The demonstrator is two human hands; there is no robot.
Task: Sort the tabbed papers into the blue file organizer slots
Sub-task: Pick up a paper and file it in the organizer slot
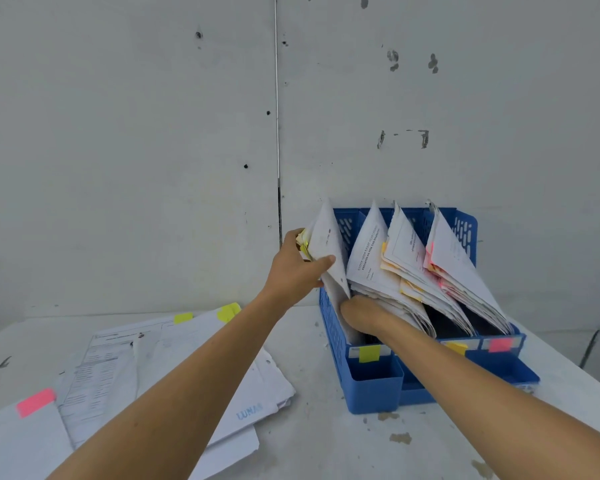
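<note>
The blue file organizer (374, 386) stands against the wall at the right, its slots marked in front with a green (369, 353), a yellow (457, 347) and a pink label (499, 344). Papers lean in each slot. My left hand (298, 268) grips a sheaf of green-tabbed papers (328, 251) standing in the leftmost slot, thumb across its face. My right hand (361, 315) reaches down into that slot beside the second stack (371, 265); its fingers are hidden among the sheets. Loose tabbed papers (174, 368) lie on the table at the left.
The loose pile carries a pink tab (35, 402) and green tabs (227, 311). A white wall rises right behind the organizer. The white table (326, 445) shows stains near its front.
</note>
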